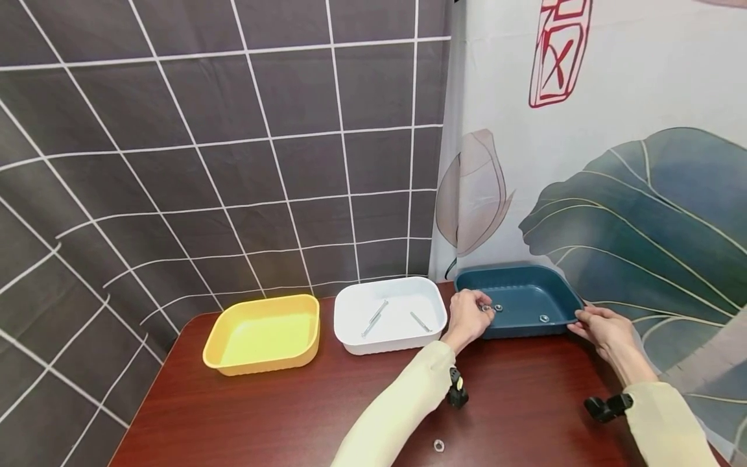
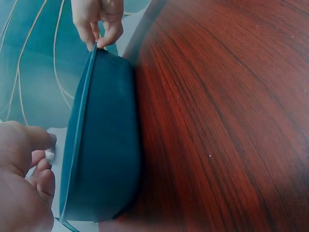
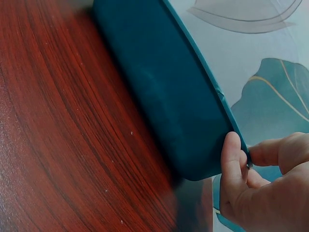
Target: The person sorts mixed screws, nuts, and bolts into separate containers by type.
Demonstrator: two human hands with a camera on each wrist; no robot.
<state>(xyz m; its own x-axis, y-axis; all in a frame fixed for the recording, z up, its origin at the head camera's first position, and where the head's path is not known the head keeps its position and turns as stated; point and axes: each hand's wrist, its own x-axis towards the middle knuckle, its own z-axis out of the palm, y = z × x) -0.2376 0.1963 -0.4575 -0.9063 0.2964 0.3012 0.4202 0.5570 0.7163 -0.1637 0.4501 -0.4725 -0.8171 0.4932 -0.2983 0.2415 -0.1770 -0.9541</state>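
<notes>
At the left end of the dark blue tray (image 1: pixel 519 332), my left hand (image 1: pixel 469 314) reaches over the rim. Its thumb and fingers pinch a small metal nut (image 2: pixel 49 155), mostly covered by the fingertips. Two more nuts lie on the tray floor, one nut (image 1: pixel 498 307) close to those fingertips and another nut (image 1: pixel 544 318) toward the front right. My right hand (image 1: pixel 607 331) grips the tray's right front corner, thumb and fingers on either side of the rim, as the right wrist view also shows.
A white tray (image 1: pixel 388 347) holding several screws (image 1: pixel 373 321) stands left of the blue one. Farther left is a yellow tray (image 1: pixel 262 363). A single nut (image 1: pixel 439 445) lies on the red-brown table (image 1: pixel 280 415) near the front. Wall hangings rise behind the trays.
</notes>
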